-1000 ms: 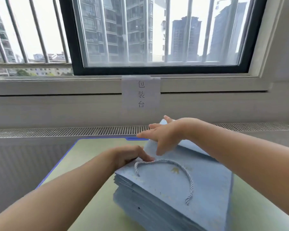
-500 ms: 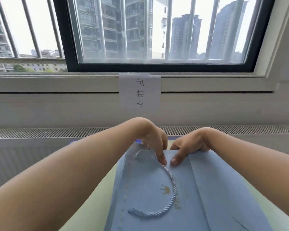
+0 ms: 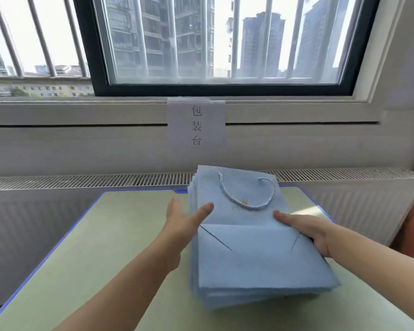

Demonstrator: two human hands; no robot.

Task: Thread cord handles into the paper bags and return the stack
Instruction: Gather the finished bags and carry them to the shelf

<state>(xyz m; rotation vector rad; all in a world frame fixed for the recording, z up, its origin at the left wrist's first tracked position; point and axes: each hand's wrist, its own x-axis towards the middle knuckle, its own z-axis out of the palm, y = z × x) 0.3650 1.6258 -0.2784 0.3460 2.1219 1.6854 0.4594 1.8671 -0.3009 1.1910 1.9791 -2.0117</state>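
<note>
Both hands bracket the stack of bags on the table.

The left hand (image 3: 185,219) is open, fingers straight, its thumb lying on the top bag's (image 3: 244,225) left edge and the palm beside the stack (image 3: 261,295), seemingly to steady and square that side. The right hand (image 3: 306,231) rests flat along the right edge, fingers extended on the top bag and the heel against the side; whether any fingers curl under is hidden. The cord (image 3: 247,197) is threaded through the top bag and lies in a loop on its face, so this bag looks finished. The stack sits on the green table (image 3: 110,247), its far end toward the radiator grille (image 3: 81,181) below the window sign (image 3: 196,125).
</note>
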